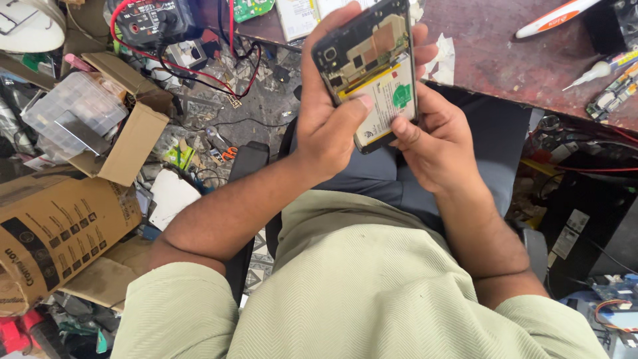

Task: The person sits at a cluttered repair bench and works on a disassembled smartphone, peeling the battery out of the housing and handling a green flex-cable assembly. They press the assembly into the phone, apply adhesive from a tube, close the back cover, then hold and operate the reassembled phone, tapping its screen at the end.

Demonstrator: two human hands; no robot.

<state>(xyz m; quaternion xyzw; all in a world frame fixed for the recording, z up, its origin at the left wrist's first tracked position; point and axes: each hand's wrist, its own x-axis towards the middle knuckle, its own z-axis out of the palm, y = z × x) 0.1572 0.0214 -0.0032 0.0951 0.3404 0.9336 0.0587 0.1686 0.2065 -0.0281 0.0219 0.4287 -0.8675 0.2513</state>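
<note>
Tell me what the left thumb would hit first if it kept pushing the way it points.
The left hand lays its thumb on the opened phone, so it likely meets the white battery first.

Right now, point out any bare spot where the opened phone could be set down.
Bare room is on the reddish tabletop, between the phone held in the left hand and right hand and the glue tube, below the white-and-orange pen. The lap is bare too. The floor at left is crowded with cardboard boxes, a clear organiser and wires.
</note>
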